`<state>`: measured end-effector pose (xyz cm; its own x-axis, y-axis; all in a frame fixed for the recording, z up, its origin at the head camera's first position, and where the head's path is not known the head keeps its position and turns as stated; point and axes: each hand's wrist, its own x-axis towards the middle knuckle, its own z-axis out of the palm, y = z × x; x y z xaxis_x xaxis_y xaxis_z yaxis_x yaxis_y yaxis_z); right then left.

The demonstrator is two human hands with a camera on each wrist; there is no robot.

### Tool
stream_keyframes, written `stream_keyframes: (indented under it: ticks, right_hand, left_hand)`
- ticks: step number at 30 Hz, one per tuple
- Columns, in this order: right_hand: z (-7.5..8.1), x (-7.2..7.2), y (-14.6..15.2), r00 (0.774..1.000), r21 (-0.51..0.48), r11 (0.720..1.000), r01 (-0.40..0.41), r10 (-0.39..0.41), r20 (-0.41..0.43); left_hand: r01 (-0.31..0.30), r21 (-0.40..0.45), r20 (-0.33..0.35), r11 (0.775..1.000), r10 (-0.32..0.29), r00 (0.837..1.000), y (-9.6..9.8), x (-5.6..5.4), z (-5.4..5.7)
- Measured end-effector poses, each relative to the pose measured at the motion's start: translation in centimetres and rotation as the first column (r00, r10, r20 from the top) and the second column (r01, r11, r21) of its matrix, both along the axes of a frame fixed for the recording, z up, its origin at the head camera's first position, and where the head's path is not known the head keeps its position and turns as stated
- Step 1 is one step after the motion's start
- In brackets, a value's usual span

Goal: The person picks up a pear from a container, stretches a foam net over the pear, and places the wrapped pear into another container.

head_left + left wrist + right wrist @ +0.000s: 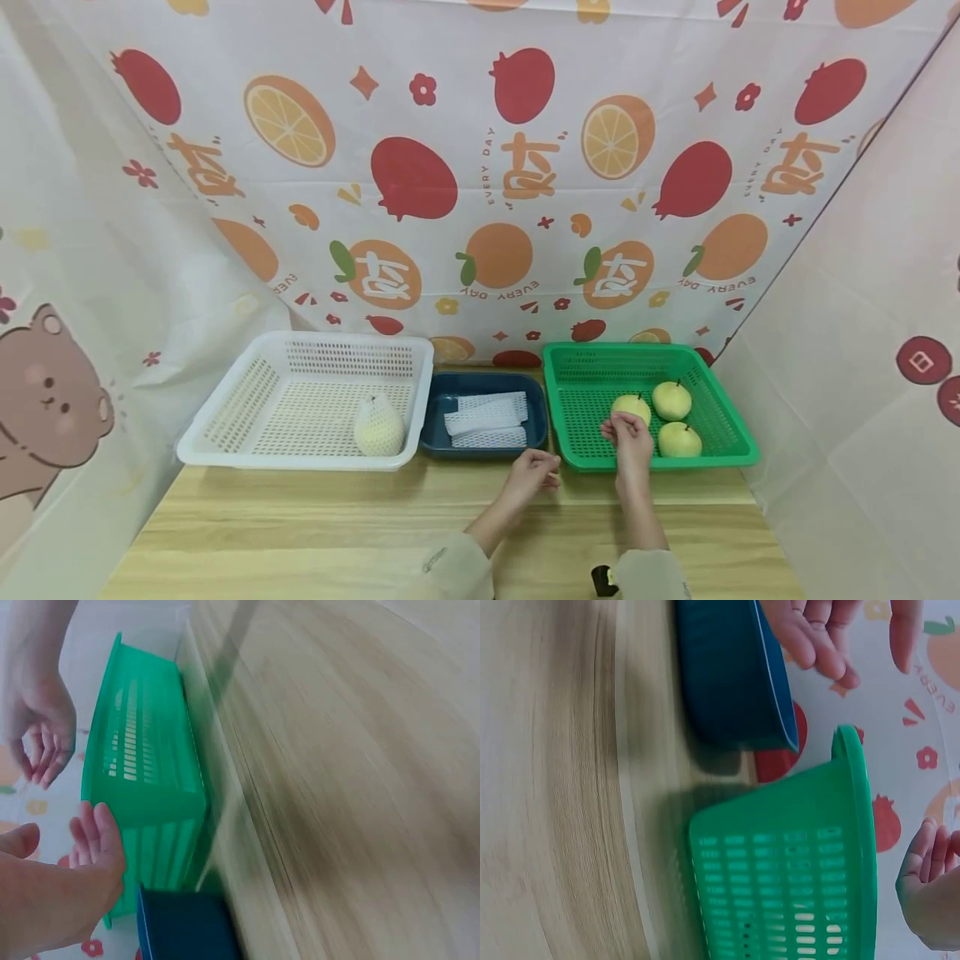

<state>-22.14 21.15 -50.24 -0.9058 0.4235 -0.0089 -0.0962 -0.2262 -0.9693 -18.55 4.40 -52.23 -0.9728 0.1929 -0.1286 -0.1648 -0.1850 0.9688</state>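
My right hand (632,437) is over the front of the green basket (592,463), with its fingers loosely bent and nothing between them. Just behind its fingertips sits a yellow pear (632,407), partly covered by the hand. Two more pears lie to the right, one at the back (672,401) and another at the front (680,440). Nearest the basket's front left corner is my left hand (531,473), also empty, with relaxed fingers; thumb and fingers (105,829) stand apart in the left wrist view.
Between the baskets stands a dark blue tray (442,450) with several white foam net sleeves (487,419). To the left, a white basket (247,458) holds one pear in a net sleeve (378,429). A small black object (603,581) shows by my right sleeve. Printed cloth hangs behind.
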Motion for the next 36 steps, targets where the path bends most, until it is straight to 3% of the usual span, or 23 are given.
stream_keyframes:
  ticks: [5, 6, 7, 12, 13, 14, 20, 26, 29, 30, 33, 36]
  right_hand:
    - [-0.2, 0.1, 0.7, 0.999, -0.002, 0.999, 0.032, -0.032, 0.0]
    - [-0.5, 0.1, 0.9, 0.999, 0.003, 0.999, 0.036, -0.036, -0.007]
    - [-1.9, -0.4, 1.5, 0.998, -0.024, 1.0, 0.019, -0.02, -0.061]
    - [-2.4, -0.5, 1.5, 0.998, -0.006, 0.999, 0.04, -0.041, -0.039]
    - [-2.3, -0.4, 1.4, 0.999, -0.007, 0.999, 0.044, -0.045, -0.029]
    - [-1.0, 0.1, 0.9, 0.997, 0.023, 0.998, 0.066, -0.067, 0.028]
    - [-0.8, 0.2, 0.9, 0.999, 0.024, 0.999, 0.043, -0.044, 0.022]
    - [-1.2, 0.0, 0.9, 0.999, 0.044, 0.998, 0.042, -0.042, 0.017]
    - [-1.3, -0.1, 1.0, 0.999, 0.053, 0.998, 0.041, -0.04, -0.012]
    - [-1.9, -0.4, 1.4, 0.997, 0.022, 1.0, 0.019, -0.017, -0.071]
    - [-1.4, -0.9, 2.0, 0.999, 0.074, 0.997, 0.015, -0.011, -0.047]
    - [-0.2, -1.7, 2.9, 0.999, 0.204, 0.979, 0.007, -0.018, 0.049]
  left_hand:
    - [0.013, -0.048, 0.041, 0.999, -0.011, 0.999, 1.6, -0.2, 0.2]
    - [0.013, -0.052, 0.049, 0.999, -0.01, 0.999, 1.9, -0.2, 0.2]
    - [0.011, -0.056, 0.057, 0.998, -0.008, 0.998, 2.1, -0.3, 0.2]
    - [-0.011, -0.045, 0.087, 0.999, 0.015, 0.996, 3.1, -0.5, -0.1]
    - [-0.019, -0.04, 0.092, 0.999, 0.023, 0.996, 3.3, -0.5, -0.1]
    - [-0.02, -0.036, 0.094, 0.999, 0.024, 0.995, 3.5, -0.6, -0.1]
    - [-0.009, -0.083, 0.108, 0.997, 0.018, 0.994, 4.6, -0.9, -0.2]
    - [-0.057, -0.116, 0.097, 0.992, 0.069, 0.993, 5.4, -1.4, -0.9]
    - [-0.093, -0.095, 0.063, 0.991, 0.099, 0.993, 5.7, -1.5, -1.3]
    - [-0.107, -0.097, 0.045, 0.99, 0.111, 0.993, 5.8, -1.5, -1.4]
    - [-0.134, -0.099, 0.018, 0.986, 0.136, 0.99, 5.9, -1.6, -1.4]
    - [-0.154, -0.106, 0.015, 0.982, 0.157, 0.988, 6.0, -1.7, -1.3]
